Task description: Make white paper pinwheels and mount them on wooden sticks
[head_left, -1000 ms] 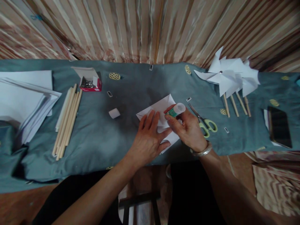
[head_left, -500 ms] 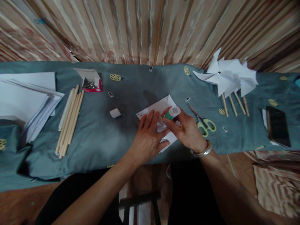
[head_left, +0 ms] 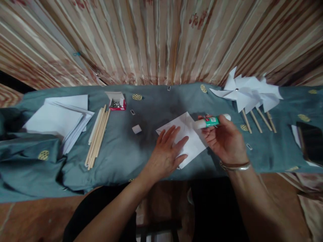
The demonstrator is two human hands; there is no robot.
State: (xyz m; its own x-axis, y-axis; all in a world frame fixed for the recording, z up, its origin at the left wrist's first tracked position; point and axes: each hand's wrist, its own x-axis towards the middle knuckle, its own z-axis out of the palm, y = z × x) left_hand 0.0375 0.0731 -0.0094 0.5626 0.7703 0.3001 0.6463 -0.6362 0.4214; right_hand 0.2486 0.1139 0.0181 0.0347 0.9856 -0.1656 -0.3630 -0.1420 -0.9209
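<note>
The sheet (head_left: pixel 193 146) is matt paper, glue stick (head_left: pixel 211 121) smooth plastic, bracelet (head_left: pixel 236 167) shiny metal

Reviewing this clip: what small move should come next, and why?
Probably set the glue stick aside, freeing the right hand to help press the paper: the stick lies nearly sideways in that hand, while only the left hand is spread there.

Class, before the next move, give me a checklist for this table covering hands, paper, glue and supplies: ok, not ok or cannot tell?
1. Left hand on the white paper: ok, spread on top.
2. Glue stick in the right hand: ok, held.
3. Paper fully uncovered: not ok, the left hand hides part.
4. Glue already on the paper: cannot tell.
5. Red box open: ok, metal pieces showing.
6. Wooden sticks laid out: ok, beside the paper stack.
</note>
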